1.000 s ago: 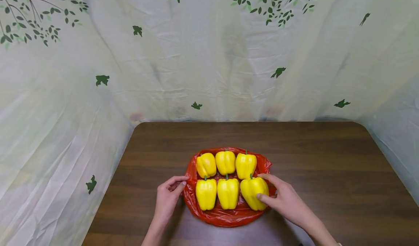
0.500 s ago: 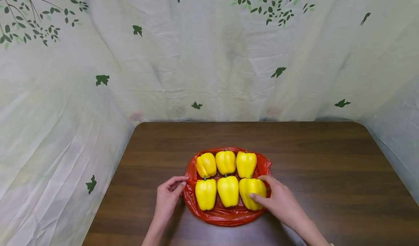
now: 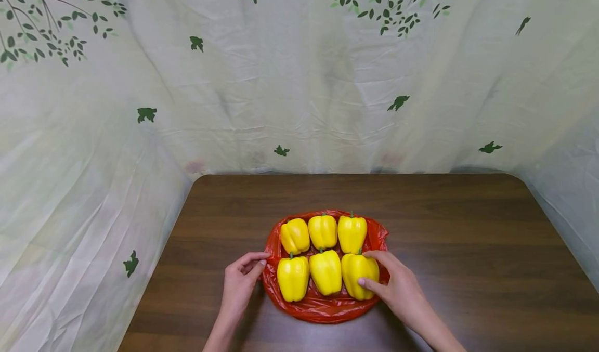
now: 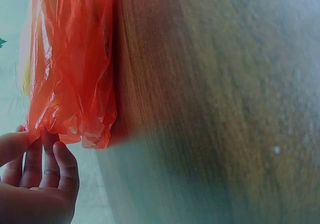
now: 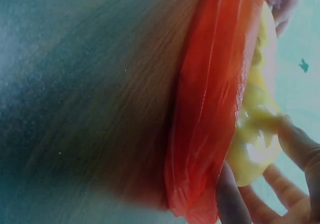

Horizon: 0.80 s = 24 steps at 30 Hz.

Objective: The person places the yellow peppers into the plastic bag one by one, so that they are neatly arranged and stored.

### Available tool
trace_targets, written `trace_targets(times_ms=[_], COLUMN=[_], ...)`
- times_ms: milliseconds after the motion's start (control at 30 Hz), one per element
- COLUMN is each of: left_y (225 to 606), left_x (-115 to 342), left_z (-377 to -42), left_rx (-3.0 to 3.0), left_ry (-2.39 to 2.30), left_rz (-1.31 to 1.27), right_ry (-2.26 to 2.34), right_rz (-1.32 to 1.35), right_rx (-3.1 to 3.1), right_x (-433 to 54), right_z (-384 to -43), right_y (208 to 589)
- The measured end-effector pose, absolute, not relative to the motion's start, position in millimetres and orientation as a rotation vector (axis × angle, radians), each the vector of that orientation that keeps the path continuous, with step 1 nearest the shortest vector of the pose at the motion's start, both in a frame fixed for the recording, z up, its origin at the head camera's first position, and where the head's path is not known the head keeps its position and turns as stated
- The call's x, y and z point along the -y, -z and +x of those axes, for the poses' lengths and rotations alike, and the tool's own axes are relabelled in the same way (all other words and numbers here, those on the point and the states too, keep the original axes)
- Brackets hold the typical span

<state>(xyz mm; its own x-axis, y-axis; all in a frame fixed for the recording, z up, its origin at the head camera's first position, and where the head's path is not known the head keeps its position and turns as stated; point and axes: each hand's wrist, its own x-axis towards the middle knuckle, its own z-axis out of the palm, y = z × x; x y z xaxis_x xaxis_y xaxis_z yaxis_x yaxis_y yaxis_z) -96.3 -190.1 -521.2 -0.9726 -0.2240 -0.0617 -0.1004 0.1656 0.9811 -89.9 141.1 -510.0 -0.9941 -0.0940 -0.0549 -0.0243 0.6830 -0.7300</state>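
Note:
Yellow bell peppers lie in two rows of three on a red plastic bag [image 3: 323, 315], spread out roundly with a raised, crumpled rim. My left hand [image 3: 241, 282] pinches the bag's left edge; the left wrist view shows the thin red plastic [image 4: 75, 74] between thumb and fingers. At the front right, my right hand [image 3: 402, 287] grips a yellow bell pepper [image 3: 352, 273], thumb on its near side and fingers at its far right. In the right wrist view that bell pepper [image 5: 250, 149] stands above the red side wall, which one finger touches.
The brown wooden table [image 3: 468, 237] extends on both sides of the bag and behind it. A pale curtain [image 3: 299, 81] with printed leaves and branches hangs along the table's back and sides.
My right hand has moved left with its pepper, which now sits closer to the front middle one. The front middle and front left peppers have shifted slightly. My left hand stays in place.

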Motion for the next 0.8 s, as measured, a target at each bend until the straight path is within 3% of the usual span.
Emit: trace_targets(times_ms=[800], left_y=[523.1], left_x=[191.9], left_z=[-95.6], left_rx=[2.335], left_ry=[1.955], left_rz=[0.335], right_ry=[1.262], right_rz=[-0.178], right_rx=[-2.794], right_x=[-138.6], right_z=[-93.0], right_y=[518.8])
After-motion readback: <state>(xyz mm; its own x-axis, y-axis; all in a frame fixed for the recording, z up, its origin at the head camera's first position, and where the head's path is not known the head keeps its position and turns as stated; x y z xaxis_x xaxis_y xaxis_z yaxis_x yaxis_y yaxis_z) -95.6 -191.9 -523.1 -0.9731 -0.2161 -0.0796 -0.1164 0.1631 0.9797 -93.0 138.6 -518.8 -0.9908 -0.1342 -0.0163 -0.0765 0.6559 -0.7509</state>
